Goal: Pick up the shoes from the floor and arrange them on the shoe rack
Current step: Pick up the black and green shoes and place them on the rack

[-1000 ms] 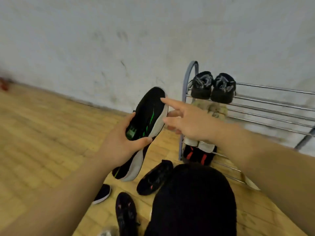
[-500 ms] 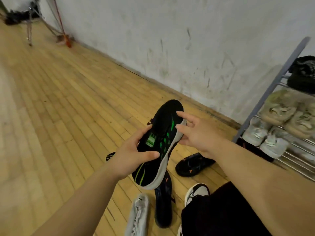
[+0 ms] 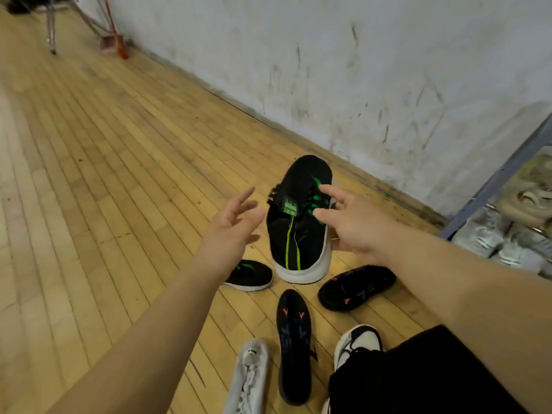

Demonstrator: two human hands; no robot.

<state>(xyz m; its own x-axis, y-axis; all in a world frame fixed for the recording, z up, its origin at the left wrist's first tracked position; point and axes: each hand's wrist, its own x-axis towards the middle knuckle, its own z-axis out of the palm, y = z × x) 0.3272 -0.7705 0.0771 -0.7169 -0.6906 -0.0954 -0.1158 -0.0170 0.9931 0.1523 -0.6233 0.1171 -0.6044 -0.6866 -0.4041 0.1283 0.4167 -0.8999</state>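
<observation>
A black shoe with green stripes and a white sole [image 3: 298, 234] hangs above the wooden floor, toe pointing away. My right hand [image 3: 355, 225] grips its right side, thumb and index finger on the upper. Just left of it, my left hand [image 3: 233, 225] is open with spread fingers, not touching it. Its matching shoe [image 3: 251, 274] lies on the floor below my left wrist. The grey metal shoe rack [image 3: 493, 180] stands at the right edge, with beige shoes [image 3: 531, 198] and pale grey shoes [image 3: 490, 237] on its shelves.
Two black shoes with orange marks [image 3: 355, 286] [image 3: 294, 342], a white shoe [image 3: 248, 377] and a white-and-black shoe [image 3: 358, 343] lie on the floor near my dark-clothed knee. A scuffed white wall [image 3: 358, 70] runs behind. Thin stand legs [image 3: 52, 31] are far left.
My left hand has let go of the black-and-green shoe and opened beside it. My right hand has taken hold of it. The view swung left, so most of the rack left the frame.
</observation>
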